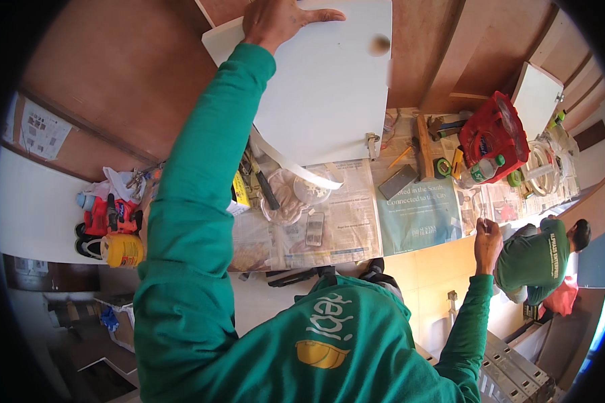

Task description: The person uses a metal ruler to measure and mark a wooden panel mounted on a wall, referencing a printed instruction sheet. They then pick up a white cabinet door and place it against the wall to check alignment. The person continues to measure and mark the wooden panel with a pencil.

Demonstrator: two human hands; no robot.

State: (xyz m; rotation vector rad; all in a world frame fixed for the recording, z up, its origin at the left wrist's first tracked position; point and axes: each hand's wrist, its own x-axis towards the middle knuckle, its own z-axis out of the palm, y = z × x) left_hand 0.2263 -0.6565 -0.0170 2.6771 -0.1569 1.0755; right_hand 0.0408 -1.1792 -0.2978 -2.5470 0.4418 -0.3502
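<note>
- The step in hand looks like steadying the white panel (pixel 316 87), judging by the left hand (pixel 273 23) at its upper end, thumb spread over the face; its other fingers run out of view, so I cannot tell how firmly they grip.
- The right hand (pixel 489 247), well apart from the panel, is closed, fingertips pinched on what seems a slim item (pixel 482 213), too small to identify.
- The next move probably calls for keeping the panel steady with the left hand and care around its loose-looking edge strip.
- The panel, below the left hand, is smooth, flat and matt, with a metal hinge (pixel 372 144) near its lower corner.
- Below the left hand, a thin, glossy white strip (pixel 296 164) curls over creased newspaper (pixel 343 232).
- Beyond the right hand stand a clear plastic bottle (pixel 484 169) and a hard red crate (pixel 515 134); left of these lie a rough wooden block (pixel 423 151) and a flat grey slab (pixel 398 181).
</note>
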